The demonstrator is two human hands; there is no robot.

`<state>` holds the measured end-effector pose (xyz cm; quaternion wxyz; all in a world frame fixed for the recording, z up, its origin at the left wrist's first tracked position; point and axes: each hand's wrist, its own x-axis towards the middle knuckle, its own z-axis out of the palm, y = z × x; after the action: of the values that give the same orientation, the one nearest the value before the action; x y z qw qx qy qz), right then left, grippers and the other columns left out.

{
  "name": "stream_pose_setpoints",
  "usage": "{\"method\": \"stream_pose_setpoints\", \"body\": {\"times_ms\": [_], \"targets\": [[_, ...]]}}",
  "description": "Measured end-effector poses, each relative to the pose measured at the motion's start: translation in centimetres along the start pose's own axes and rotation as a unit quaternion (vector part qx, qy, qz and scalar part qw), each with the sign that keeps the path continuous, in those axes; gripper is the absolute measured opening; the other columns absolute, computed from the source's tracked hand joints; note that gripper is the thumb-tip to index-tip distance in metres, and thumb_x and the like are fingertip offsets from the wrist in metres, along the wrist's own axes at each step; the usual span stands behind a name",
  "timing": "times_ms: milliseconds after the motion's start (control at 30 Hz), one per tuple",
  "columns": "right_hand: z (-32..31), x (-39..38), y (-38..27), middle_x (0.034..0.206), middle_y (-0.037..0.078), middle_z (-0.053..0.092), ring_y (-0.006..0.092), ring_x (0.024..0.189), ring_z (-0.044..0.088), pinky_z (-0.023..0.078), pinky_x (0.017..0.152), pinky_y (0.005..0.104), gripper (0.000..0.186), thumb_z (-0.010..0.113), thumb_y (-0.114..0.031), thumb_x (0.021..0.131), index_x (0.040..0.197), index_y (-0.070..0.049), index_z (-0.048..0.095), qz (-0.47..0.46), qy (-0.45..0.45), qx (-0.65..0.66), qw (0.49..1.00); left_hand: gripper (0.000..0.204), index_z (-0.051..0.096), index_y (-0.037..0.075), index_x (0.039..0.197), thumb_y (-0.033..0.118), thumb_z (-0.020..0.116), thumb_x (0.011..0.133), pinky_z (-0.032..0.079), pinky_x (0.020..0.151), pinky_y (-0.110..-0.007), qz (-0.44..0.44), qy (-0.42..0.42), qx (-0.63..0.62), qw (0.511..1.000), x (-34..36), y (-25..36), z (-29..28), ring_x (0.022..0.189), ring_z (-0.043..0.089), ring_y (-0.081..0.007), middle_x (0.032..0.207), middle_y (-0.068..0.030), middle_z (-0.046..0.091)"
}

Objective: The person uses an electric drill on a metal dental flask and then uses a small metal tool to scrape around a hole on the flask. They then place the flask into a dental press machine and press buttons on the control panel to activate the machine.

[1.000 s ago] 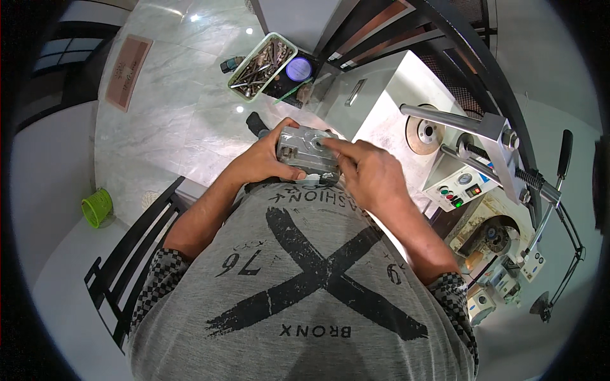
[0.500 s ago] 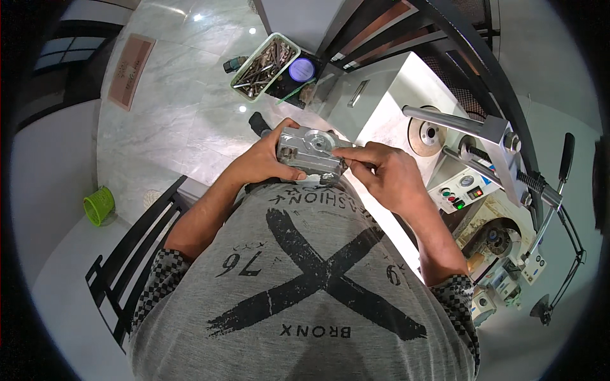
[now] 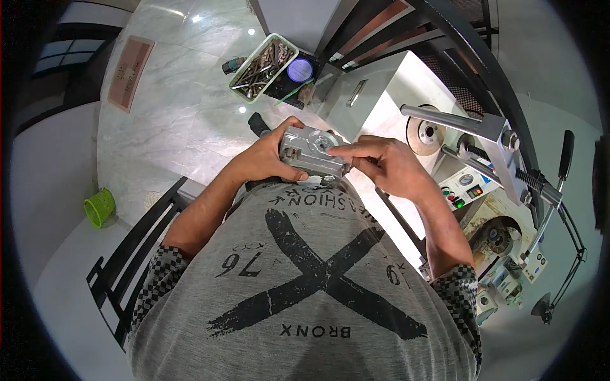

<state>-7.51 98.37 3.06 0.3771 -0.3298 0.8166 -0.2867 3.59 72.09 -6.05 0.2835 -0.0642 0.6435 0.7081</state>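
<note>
In front of my belly a silver metal block (image 3: 309, 151) with a round recess on its top face is held up. My left hand (image 3: 267, 155) grips its left end, fingers over the far edge and thumb along the near side. On the right, my right hand (image 3: 386, 164) has its index finger stretched out, the tip at the round recess. The thumb is apart below it, close to the block's right end, and the other fingers curl under. Nothing shows in the right hand.
A grey cabinet with a white top (image 3: 397, 79) stands to the right, with a machine of steel bars (image 3: 438, 119) and a button panel (image 3: 464, 190). A tray of metal tools (image 3: 264, 68) and a purple-lidded tub (image 3: 300, 70) lie ahead. A green basket (image 3: 100, 207) is at far left.
My right hand has shifted slightly, its index finger sliding a little left across the block toward the recess. The left hand keeps its hold, and the block is turned slightly.
</note>
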Motion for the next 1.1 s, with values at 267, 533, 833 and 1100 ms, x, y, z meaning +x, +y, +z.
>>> {"method": "stream_pose_setpoints", "body": {"times_ms": [267,533,833,1100], "targets": [[3.4,0.6,2.2,0.081,0.001,0.061,0.0065,0.073,0.050,0.043,0.067,0.0241,0.035,0.067,-0.022,0.103,0.132,-0.003,0.066,0.064,0.220,0.305,0.924,0.091,0.044,0.004,0.141,0.015,0.092,0.063,0.043,0.107,-0.034,-0.003,0.013,-0.091,0.996,0.7,-1.9,-0.1,0.122,0.058,-0.0199,0.127,-0.0089,0.063],[6.7,1.8,2.5,0.087,0.005,0.058,0.0128,0.077,0.051,0.043,0.071,0.0265,0.081,0.083,-0.052,0.083,0.134,0.006,0.056,0.221,0.110,0.323,0.914,0.081,0.041,0.000,0.150,0.024,0.077,0.082,0.051,0.107,-0.043,-0.058,0.067,-0.470,0.878,0.1,-5.1,1.6,0.123,0.063,-0.0280,0.137,-0.0172,0.062],[10.8,0.8,3.2,0.120,0.013,0.045,0.0213,0.114,0.046,0.038,0.107,0.0403,0.086,0.098,-0.029,0.070,0.120,-0.001,0.034,0.040,0.199,0.406,0.891,0.088,0.034,0.002,0.152,0.020,0.081,0.079,0.043,0.112,-0.041,0.038,0.044,-0.384,0.922,0.9,-3.8,2.1,0.131,0.056,-0.0273,0.139,-0.0163,0.057],[10.7,-1.3,1.9,0.133,0.021,0.052,0.0211,0.123,0.050,0.039,0.107,0.0352,0.079,0.099,-0.016,0.066,0.107,-0.010,0.032,0.030,0.251,0.337,0.907,0.061,0.053,0.006,0.138,0.046,0.070,0.096,0.045,0.106,-0.038,0.028,-0.092,-0.313,0.945,1.6,-2.3,-1.2,0.124,0.056,-0.0185,0.130,-0.0095,0.061]]}}
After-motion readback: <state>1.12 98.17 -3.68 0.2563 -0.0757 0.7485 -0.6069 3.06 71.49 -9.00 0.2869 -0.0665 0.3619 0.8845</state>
